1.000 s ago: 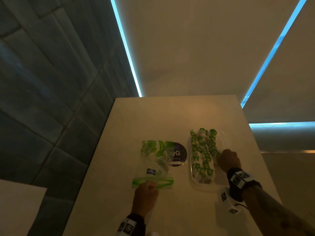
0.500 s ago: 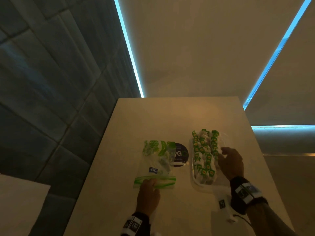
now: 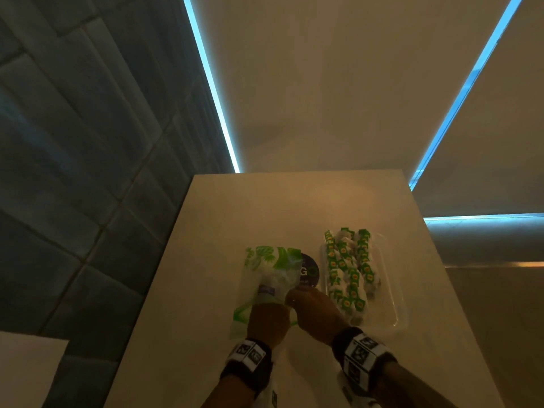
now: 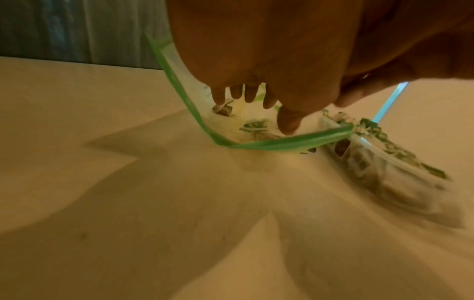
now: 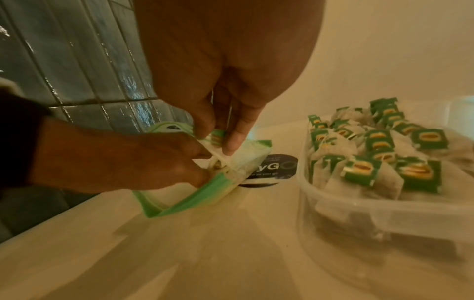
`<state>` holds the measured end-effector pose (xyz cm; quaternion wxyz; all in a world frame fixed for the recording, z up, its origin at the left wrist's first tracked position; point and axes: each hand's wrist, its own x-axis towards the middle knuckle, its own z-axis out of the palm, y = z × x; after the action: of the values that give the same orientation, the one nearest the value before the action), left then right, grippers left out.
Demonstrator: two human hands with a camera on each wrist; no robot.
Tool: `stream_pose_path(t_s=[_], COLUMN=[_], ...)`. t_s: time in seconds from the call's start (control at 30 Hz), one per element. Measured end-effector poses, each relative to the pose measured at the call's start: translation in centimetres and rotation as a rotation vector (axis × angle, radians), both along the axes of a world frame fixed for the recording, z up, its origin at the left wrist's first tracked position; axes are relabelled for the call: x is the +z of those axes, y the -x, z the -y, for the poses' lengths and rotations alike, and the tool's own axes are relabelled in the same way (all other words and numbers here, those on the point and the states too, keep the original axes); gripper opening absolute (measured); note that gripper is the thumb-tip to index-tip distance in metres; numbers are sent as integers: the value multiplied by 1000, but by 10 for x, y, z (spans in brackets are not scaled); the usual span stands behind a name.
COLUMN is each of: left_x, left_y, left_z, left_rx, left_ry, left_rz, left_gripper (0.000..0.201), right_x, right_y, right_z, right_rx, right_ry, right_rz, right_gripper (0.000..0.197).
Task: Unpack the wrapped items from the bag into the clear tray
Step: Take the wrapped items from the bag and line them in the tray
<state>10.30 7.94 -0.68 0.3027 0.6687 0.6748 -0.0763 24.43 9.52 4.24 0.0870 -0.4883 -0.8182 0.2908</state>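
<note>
Bag point(image 3: 266, 278) lay flat on the pale table point(image 3: 206, 260), its green zip mouth toward me and pulled wide, and both my hands were at that mouth. My left hand point(image 3: 266, 320) was reaching into the opening, fingers point(image 4: 231, 94) hanging fairly straight toward the last wrapped items point(image 4: 252, 124) inside, touching none that I could see. My right hand point(image 3: 316, 312) pinched the upper green lip point(image 5: 216, 136) of the zip between thumb and forefinger, lifting it clear. Just right of the bag sat the clear tray point(image 3: 396, 304), already packed with green-tagged wrapped items point(image 3: 347, 269) in rows. Between bag and tray, a round dark sticker point(image 3: 309, 270) showed on the tabletop, half under the bag's corner. Grey tiles point(image 3: 73, 142) covered the wall on my left.
</note>
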Motion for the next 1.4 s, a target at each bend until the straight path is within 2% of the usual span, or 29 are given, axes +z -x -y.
stream_pose_path(t_s=[0.07, 0.1, 0.13, 0.2, 0.3, 0.37, 0.43, 0.5, 0.57, 0.6, 0.63, 0.67, 0.7, 0.73, 0.8, 0.83, 0.9, 0.93, 1.07, 1.1, 1.17, 1.23, 1.3, 1.4], left_x=[15, 16, 17, 20, 4, 10, 17, 15, 6, 1, -14, -27, -34, -34, -17, -14, -14, -12, -3, -2, 0, 2, 5, 13], left_y=[-7, -4, -2, 2, 13, 11, 3, -6, -7, -3, -1, 1, 1, 0, -2, 0, 4, 4, 7, 8, 10, 12, 14, 14], left_z=[-10, -16, -21, -30, -43, -43, -37, -27, -19, -13, -8, -2, 3, 8, 21, 24, 28, 31, 37, 39, 44, 47, 50, 55], left_rx=[-70, -154, -152, -165, -101, -108, -137, -69, -81, -77, -88, -106, -85, -33, 64, 130, 258, 307, 494, 551, 639, 726, 784, 867], left_ry=[121, 120, 218, 270, 388, 413, 336, 254, 81, 69, -5, -192, -281, -323, -270, -302, -376, -354, -359, -350, -323, -268, -234, -197], left_rz=[27, 13, 36, -28, -157, -140, -117, -79, -111, -142, -130, -97, -34, 6, 105, 179, 282, 333, 458, 484, 534, 599, 659, 757], left_gripper=[42, 44, 53, 71, 71, 70, 62, 48, 29, 23, 31, 44, 53, 54, 37, 33, 42, 44, 31, 32, 36, 42, 49, 54], right_x=[1, -1, -2, -7, -13, -15, -15, -16, -17, -17, -19, -18, -20, -18, -19, -20, -19, -16, -14, -14, -9, -3, 2, -2], right_y=[-5, -7, -9, -11, -10, -7, -4, -2, 1, 3, 4, 5, 5, 5, 5, 5, 5, 4, 3, 2, 1, -1, 0, 5], right_z=[-1, 0, 1, 4, 6, 6, 6, 6, 5, 5, 5, 6, 6, 5, 4, 3, 3, 3, 7, 8, 14, 21, 31, 45], right_rx=[40, 58, 70, 73, 33, 3, -40, -80, -120, -139, -154, -171, -190, -210, -254, -271, -289, -294, -294, -308, -347, -384, -351, -363], right_ry=[-5, -2, 2, 14, 32, 28, 35, 55, 72, 79, 75, 81, 82, 86, 77, 66, 53, 55, 90, 95, 61, 21, 179, 573], right_rz=[-3, -12, -11, 11, -19, -28, -46, -60, -62, -61, -63, -55, -62, -68, -98, -115, -114, -105, -166, -195, -222, -222, -150, -219], right_gripper=[32, 32, 32, 30, 23, 24, 25, 25, 25, 24, 23, 23, 22, 22, 22, 21, 20, 20, 17, 10, 14, 1, 17, 25])
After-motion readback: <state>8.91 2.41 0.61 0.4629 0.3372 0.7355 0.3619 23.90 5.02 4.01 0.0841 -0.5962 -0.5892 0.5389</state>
